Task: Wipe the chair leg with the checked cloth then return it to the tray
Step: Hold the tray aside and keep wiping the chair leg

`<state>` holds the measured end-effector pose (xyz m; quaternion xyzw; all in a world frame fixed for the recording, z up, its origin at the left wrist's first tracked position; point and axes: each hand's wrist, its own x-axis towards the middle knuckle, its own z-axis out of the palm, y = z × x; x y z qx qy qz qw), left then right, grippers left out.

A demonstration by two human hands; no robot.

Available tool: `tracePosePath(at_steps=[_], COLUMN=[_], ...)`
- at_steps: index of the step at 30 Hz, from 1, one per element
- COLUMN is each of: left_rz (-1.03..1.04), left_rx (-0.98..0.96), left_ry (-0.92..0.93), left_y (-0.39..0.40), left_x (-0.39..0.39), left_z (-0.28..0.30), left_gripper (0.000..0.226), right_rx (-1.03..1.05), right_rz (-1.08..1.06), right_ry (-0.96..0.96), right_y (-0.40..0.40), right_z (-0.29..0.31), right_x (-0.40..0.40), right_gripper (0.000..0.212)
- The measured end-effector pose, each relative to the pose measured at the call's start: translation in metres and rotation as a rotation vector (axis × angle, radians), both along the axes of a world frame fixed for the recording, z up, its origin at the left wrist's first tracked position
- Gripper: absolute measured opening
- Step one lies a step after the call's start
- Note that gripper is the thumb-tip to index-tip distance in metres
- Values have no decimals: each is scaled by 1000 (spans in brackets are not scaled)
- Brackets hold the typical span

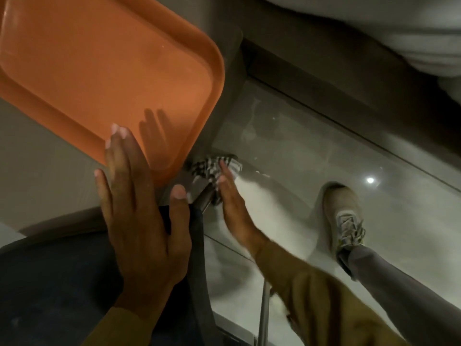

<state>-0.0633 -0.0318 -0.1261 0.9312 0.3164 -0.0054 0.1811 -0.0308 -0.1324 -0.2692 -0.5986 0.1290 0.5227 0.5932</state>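
An orange tray [87, 71] lies on the table at the upper left, with nothing in it. The black-and-white checked cloth [214, 167] is wrapped around the metal chair leg [205, 197] low down, just past the tray's corner. My right hand [235, 208] reaches down and presses the cloth against the leg, fingers stretched along it. My left hand [142, 213] rests flat with fingers spread on the dark chair seat [62, 283] and the table edge, its fingertips over the tray's rim.
A pale table top [37, 171] carries the tray. The floor [324, 146] is glossy grey tile. My foot in a beige shoe [345, 216] stands to the right. A second metal chair leg [264, 313] runs down at the bottom centre.
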Motion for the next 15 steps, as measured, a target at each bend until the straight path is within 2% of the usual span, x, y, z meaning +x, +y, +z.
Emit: tracePosePath(at_steps=[3,5,8,12,15], left_rz=[7,9,24,19,-7], left_rx=[-1,-8,-16,-19,-17], left_ry=[-5,6,21,32,46], left_y=[-2,0,-2,-2,0], left_x=[1,1,3,5,3], left_z=[1,-1,3,5,3], left_gripper=[73,73,71,72,73], right_rx=[-103,-124,-66,197,193], right_rz=[48,58,39,39,80], right_ry=[111,138,129,-42,-117], right_y=[13,22,15,-28,-27], right_z=[-44,-50,-8,78,60], right_x=[29,38,30,-14,-18], right_gripper=[58,59,55,48,49])
